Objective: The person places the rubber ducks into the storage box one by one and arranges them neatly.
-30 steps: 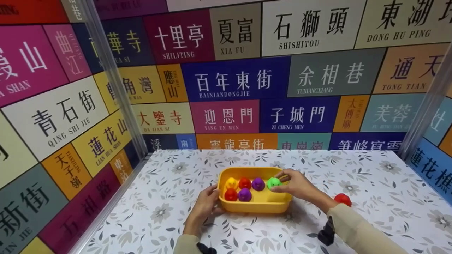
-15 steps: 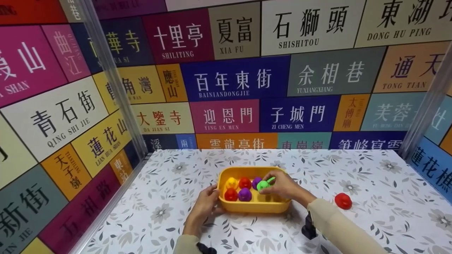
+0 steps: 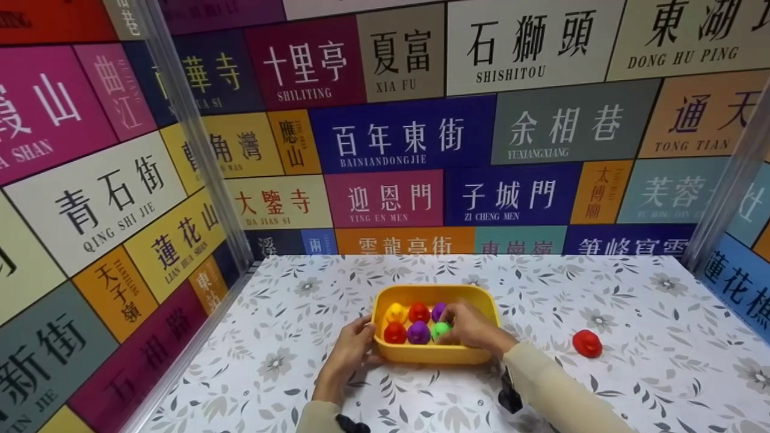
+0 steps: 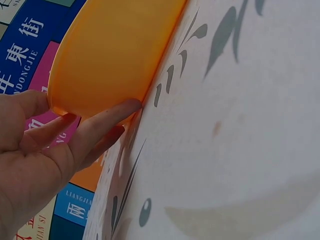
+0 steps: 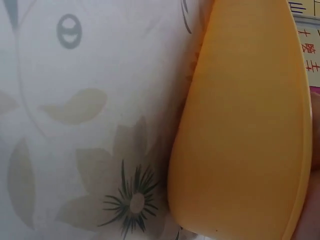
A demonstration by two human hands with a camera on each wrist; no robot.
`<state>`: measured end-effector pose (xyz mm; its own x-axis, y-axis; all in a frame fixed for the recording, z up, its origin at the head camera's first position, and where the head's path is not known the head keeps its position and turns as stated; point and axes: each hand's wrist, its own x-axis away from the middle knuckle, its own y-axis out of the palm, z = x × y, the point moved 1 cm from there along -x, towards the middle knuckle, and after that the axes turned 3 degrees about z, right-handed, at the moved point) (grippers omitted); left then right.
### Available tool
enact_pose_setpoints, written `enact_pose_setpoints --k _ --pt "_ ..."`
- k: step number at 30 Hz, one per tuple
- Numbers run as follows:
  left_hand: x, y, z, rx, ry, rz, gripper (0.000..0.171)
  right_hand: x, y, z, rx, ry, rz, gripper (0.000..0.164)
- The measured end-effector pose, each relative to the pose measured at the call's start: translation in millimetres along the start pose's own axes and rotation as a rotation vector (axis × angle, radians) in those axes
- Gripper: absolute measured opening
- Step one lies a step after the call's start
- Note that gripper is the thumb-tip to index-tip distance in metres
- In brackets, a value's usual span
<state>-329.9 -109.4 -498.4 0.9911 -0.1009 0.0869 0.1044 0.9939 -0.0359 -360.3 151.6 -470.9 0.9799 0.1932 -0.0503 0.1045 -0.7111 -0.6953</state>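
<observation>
In the head view a yellow plastic tub [image 3: 433, 355] holds small toy ducks in two rows. The back row has a yellow duck [image 3: 395, 313], a red duck [image 3: 419, 313] and a purple duck [image 3: 438, 310], partly covered by fingers. Along the front lie another red duck [image 3: 395, 332], another purple duck [image 3: 418, 332] and a green duck [image 3: 441, 331]. My right hand [image 3: 472, 328] reaches over the tub's right side and pinches the green duck. My left hand [image 3: 352, 346] grips the tub's left end, its fingers against the outer wall [image 4: 115, 60] in the left wrist view.
One more red duck [image 3: 587, 343] lies on the flower-patterned tabletop [image 3: 649, 313], right of the tub. Behind and to the left stand walls [image 3: 397, 132] of coloured signs. In the right wrist view the tub's wall [image 5: 245, 125] hides most of my right hand.
My right hand has carried the green duck from the back right of the tub leftward and down to the front row, beside the purple duck. The left hand has stayed put.
</observation>
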Motion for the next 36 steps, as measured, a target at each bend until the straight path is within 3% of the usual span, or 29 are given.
enact_pose_setpoints --k 10,17,24,30,36 --pt "-0.2 0.2 1.3 -0.017 -0.032 0.01 0.051 0.1 -9.7 -3.5 -0.027 0.019 -0.035 0.034" --pt "-2.7 -0.8 -1.4 -0.019 -0.03 0.005 0.051 0.1 -47.1 -0.3 0.006 -0.038 -0.01 0.046" --pt "-0.7 -2.5 -0.9 0.017 -0.004 -0.01 0.053 7.6 -89.2 17.2 -0.031 -0.127 -0.049 0.045" --pt "-0.4 -0.6 -0.4 0.011 -0.034 0.0 0.054 24.3 -111.8 32.9 0.027 -0.165 -0.056 0.042" --pt "-1.8 0.0 -1.6 -0.012 -0.06 0.02 0.053 47.7 -128.4 48.7 -0.011 -0.175 -0.035 0.045"
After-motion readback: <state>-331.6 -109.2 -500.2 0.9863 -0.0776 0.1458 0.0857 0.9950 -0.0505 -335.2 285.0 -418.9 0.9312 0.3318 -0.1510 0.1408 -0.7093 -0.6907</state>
